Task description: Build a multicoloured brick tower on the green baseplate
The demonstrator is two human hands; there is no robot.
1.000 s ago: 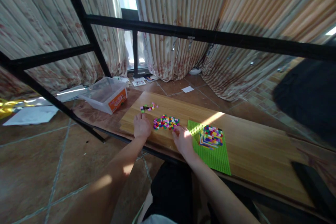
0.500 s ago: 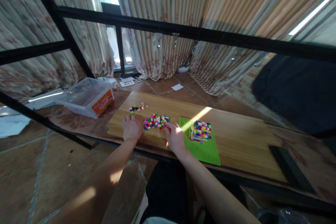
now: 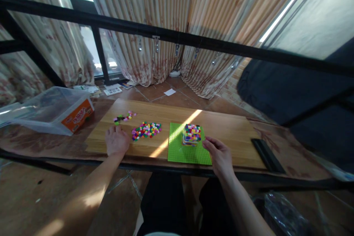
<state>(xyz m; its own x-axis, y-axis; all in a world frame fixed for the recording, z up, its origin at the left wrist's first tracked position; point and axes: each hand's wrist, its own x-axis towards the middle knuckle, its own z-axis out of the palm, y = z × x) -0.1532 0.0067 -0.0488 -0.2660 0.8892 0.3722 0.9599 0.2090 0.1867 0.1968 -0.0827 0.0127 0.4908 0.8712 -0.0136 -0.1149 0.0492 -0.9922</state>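
My left hand point(image 3: 117, 141) lies flat on the wooden board point(image 3: 232, 129), fingers apart, just below a small loose group of bricks point(image 3: 125, 117). To its right is a bigger pile of mixed small bricks point(image 3: 146, 130). A green baseplate point(image 3: 179, 153) carries a multicoloured block of stacked bricks point(image 3: 191, 135). My right hand point(image 3: 219, 153) is at the right side of that stack, thumb and fingertips pinched together; whatever is between them is too small to make out.
A clear plastic box point(image 3: 59, 112) with an orange label stands at the left. A dark bar point(image 3: 267, 155) lies at the board's right end. A black metal rail point(image 3: 171, 37) crosses in front of the curtains.
My right hand has moved from the bigger brick pile across to the right side of the stack. The view has turned to the right. My left hand remains below the small group.
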